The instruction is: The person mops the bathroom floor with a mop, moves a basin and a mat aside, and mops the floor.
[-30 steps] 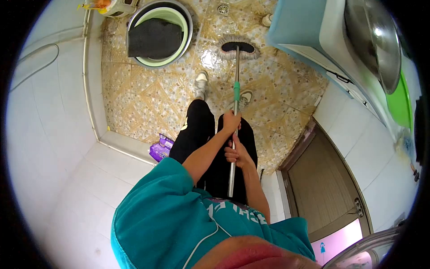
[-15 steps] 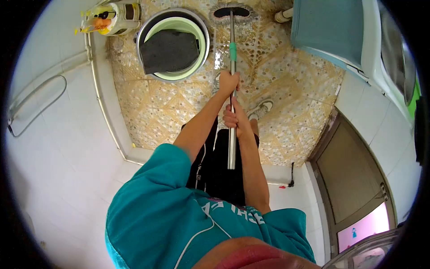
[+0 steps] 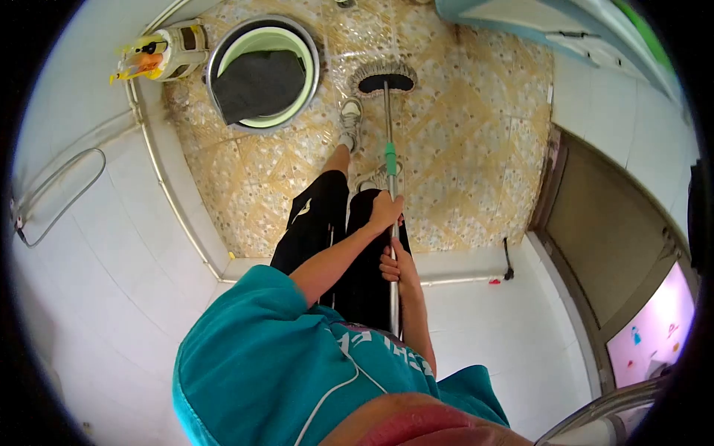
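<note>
From where I operate, my right hand's fingers (image 3: 389, 266) are pressed together and curled around the pole (image 3: 394, 297). My left hand (image 3: 384, 212) grips it farther from my body than my right hand (image 3: 402, 269); its fingers close around the pole too, though its knuckles hide how tightly.

Past a green collar (image 3: 391, 159), the mop head (image 3: 383, 78) sits on the floor to the right of the metal basin (image 3: 316, 73), my landmark. My left shoe (image 3: 350, 117) is between that basin and the mop head. The patterned tile floor (image 3: 461, 141) spreads around the basin and shines wetly beyond its right side. A pale green tub (image 3: 299, 46) nests in the basin, with a dark, flat piece (image 3: 260, 83) lying across it. Left of the basin are a white container (image 3: 177, 56) and the pale wall (image 3: 67, 275) with its looped hose (image 3: 98, 172); far to its right is a brown door (image 3: 610, 230).

My right shoe (image 3: 370, 182) is partly behind the pole. The blue-and-white unit (image 3: 520, 18), beyond the basin to the right, is cut off. The white container's contents blur, and I can't tell what the dark piece is.
</note>
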`<action>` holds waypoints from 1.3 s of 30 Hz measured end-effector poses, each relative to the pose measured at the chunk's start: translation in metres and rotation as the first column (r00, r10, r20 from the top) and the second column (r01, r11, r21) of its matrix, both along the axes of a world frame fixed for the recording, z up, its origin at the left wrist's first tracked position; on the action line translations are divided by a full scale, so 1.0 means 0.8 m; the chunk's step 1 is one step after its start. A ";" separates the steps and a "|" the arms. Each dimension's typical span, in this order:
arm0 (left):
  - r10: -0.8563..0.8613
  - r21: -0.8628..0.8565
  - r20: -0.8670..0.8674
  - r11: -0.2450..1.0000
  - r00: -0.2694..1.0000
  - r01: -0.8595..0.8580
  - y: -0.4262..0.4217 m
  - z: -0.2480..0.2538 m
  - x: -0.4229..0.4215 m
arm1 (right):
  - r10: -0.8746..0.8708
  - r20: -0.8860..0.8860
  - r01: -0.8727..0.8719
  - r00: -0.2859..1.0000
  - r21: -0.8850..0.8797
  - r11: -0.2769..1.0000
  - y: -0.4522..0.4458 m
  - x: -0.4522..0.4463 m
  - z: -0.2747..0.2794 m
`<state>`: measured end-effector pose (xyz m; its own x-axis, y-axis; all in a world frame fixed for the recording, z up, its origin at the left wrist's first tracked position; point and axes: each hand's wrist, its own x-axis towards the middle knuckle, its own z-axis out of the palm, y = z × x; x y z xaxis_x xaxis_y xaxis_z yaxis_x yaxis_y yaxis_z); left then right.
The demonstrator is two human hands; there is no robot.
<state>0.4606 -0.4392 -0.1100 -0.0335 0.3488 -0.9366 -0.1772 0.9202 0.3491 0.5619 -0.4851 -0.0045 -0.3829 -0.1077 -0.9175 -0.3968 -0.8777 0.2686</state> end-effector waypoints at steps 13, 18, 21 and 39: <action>0.153 -0.010 -0.162 0.988 0.975 -0.156 -0.117 -0.034 0.094 | 0.307 0.029 -0.308 0.951 0.042 0.950 -0.054 0.050 0.019; 0.328 0.082 -0.072 0.943 0.942 -0.322 -0.071 -0.118 -0.030 | 0.299 -0.097 -0.284 0.949 0.141 0.948 -0.007 -0.045 -0.055; 0.062 0.172 -0.421 0.985 0.905 0.012 0.030 -0.102 -0.120 | 0.268 -0.036 -0.247 0.963 0.289 0.925 0.050 -0.124 -0.088; 0.235 0.065 0.135 0.967 0.962 -0.246 -0.019 -0.032 -0.063 | 0.217 0.058 -0.223 0.974 0.138 0.965 0.023 -0.078 0.018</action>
